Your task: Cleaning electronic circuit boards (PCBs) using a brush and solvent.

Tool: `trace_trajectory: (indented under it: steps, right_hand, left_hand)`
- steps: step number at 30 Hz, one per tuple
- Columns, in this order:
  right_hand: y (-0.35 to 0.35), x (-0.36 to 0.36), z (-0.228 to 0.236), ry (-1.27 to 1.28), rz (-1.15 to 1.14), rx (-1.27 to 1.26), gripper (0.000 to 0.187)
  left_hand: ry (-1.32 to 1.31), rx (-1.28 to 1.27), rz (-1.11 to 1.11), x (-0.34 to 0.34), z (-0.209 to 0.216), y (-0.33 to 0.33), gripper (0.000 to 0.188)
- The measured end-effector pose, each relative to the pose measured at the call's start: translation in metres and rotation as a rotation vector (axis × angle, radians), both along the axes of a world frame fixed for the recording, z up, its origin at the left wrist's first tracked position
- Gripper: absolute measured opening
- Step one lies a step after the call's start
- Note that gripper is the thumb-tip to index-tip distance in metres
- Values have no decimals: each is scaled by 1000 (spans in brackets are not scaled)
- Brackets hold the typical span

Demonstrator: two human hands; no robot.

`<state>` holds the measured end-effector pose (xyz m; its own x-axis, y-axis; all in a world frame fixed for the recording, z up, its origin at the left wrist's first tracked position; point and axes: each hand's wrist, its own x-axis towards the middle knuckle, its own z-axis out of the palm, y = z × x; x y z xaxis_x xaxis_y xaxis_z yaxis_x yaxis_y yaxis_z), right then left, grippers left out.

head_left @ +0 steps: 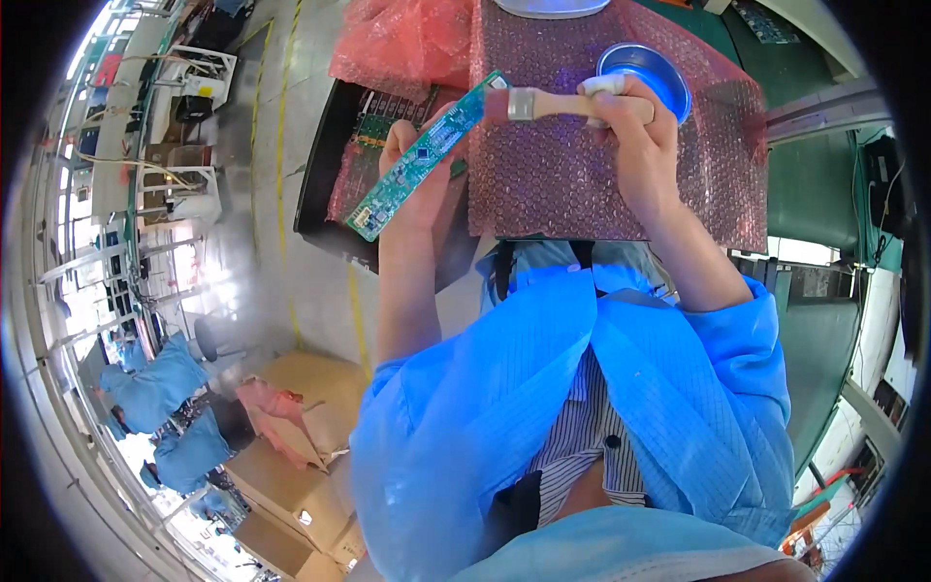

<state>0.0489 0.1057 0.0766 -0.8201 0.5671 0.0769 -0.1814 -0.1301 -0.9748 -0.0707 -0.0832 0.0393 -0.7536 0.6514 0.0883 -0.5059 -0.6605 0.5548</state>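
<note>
A long, narrow green circuit board slants upward to the right in my left hand, whose fingers close round it from behind and partly hide. My right hand is wrapped round the wooden handle of a flat paintbrush. Its dark reddish bristles reach the upper end of the board and seem to touch it. Just beyond my right hand stands a round metal bowl lit blue inside; its contents cannot be made out. Pink bubble wrap covers the work surface under the brush and bowl.
Left of the work surface, a black bin holds several more boards and bubble wrap. A loose heap of pink bubble wrap lies above it. Cardboard boxes stand on the floor at lower left, near co-workers in blue.
</note>
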Motion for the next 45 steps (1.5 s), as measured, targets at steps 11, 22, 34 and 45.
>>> trace_trajectory:
  steps: [11, 22, 34, 45]
  right_hand:
    - [5, 2, 13, 202, -54, 282, 14]
    - [6, -9, 5, 470, 122, 967, 11]
    - [11, 2, 25, 374, 218, 819, 12]
    - [4, -1, 23, 313, 262, 735, 12]
  left_hand:
    - [61, 4, 10, -4, 3, 0, 23]
    - [84, 56, -6, -3, -3, -2, 24]
    - [129, 3, 28, -4, -3, -7, 26]
    - [133, 22, 25, -5, -3, -10, 25]
